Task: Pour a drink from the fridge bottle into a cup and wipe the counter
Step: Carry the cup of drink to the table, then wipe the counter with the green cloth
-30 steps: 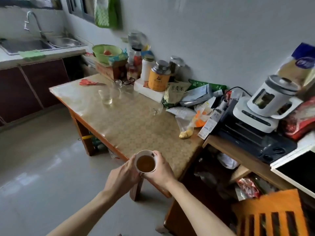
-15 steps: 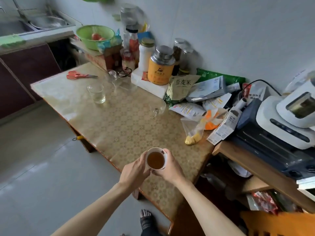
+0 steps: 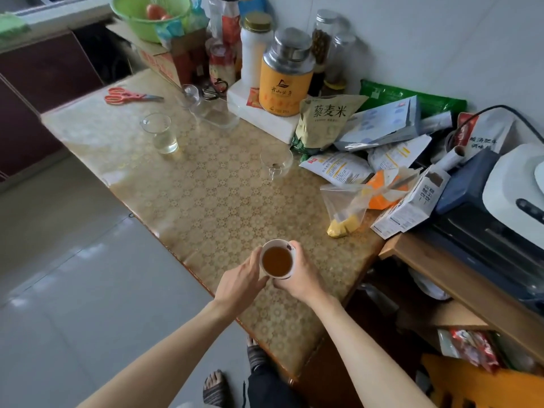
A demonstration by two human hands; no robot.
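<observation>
At six o'clock over the tabletop, our left hand and right hand clamp the full cup in a two-sided grip.

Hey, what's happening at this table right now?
A person is holding a small white cup of brown drink with both hands, the left hand on one side and the right hand on the other, over the near edge of the patterned table. The cup is already filled. Farther back stand a clear glass, red scissors and an orange tin. No cloth is in hand.
</observation>
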